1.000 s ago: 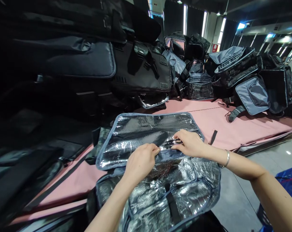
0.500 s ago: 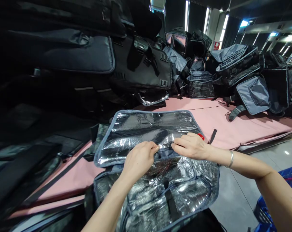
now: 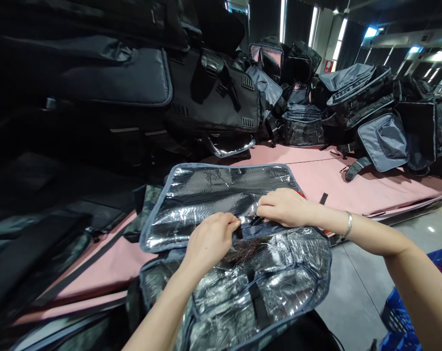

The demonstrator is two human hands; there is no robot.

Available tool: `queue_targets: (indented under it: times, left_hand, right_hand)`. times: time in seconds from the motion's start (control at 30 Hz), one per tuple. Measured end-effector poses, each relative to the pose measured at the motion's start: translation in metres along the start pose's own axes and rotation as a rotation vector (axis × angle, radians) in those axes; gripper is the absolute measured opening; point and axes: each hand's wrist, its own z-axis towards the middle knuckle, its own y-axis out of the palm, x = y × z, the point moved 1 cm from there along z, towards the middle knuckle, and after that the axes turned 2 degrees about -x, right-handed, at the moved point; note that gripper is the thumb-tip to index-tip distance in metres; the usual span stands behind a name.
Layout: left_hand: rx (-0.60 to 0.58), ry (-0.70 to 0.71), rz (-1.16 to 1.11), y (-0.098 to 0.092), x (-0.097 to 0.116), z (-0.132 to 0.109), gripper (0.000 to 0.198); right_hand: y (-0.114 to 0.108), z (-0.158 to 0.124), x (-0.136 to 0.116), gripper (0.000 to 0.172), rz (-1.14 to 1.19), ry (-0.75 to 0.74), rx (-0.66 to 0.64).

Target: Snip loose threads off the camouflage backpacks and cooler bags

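Note:
An insulated bag (image 3: 242,265) with a silver foil lining lies opened out in front of me, its foil-lined lid (image 3: 221,187) folded back with grey-blue binding around it. My left hand (image 3: 213,239) is closed, thumb and fingers pinching the dark fabric along the fold between lid and body. Just to the right, my right hand (image 3: 284,207) is closed above the same fold. Something red (image 3: 300,194) shows behind its knuckles, and a dark tip (image 3: 257,220) shows below its fingers; the hand hides most of what it holds. A black strap (image 3: 259,307) lies across the foil.
A pink-covered table (image 3: 337,185) runs under the bag and off to the right. Black bags (image 3: 213,92) are stacked high at the left. More grey-lined bags (image 3: 383,141) pile up at the back right. A blue plastic crate (image 3: 398,312) stands on the floor at lower right.
My right hand has lifted slightly up and left from the fold, and the red thing moved with it. My left hand keeps its pinch in nearly the same place.

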Motion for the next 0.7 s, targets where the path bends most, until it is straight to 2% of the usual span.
queue_targets:
  times: [0.17,0.3,0.6,0.7]
  left_hand:
    - [0.018,0.004,0.004,0.001,-0.001,-0.002,0.029]
    - [0.025,0.015,-0.003,0.004,-0.003,-0.004,0.031]
    - [0.004,0.016,-0.024,0.005,-0.004,-0.005,0.033]
    - [0.009,0.025,-0.019,0.006,-0.005,-0.005,0.033]
  right_hand:
    - [0.007,0.006,0.025,0.012,0.428,0.010,-0.031]
    - [0.012,0.008,0.032,0.011,0.615,0.016,-0.031]
    - [0.016,0.018,0.040,0.014,0.678,-0.019,-0.138]
    - [0.020,0.020,0.037,0.016,0.623,-0.018,-0.097]
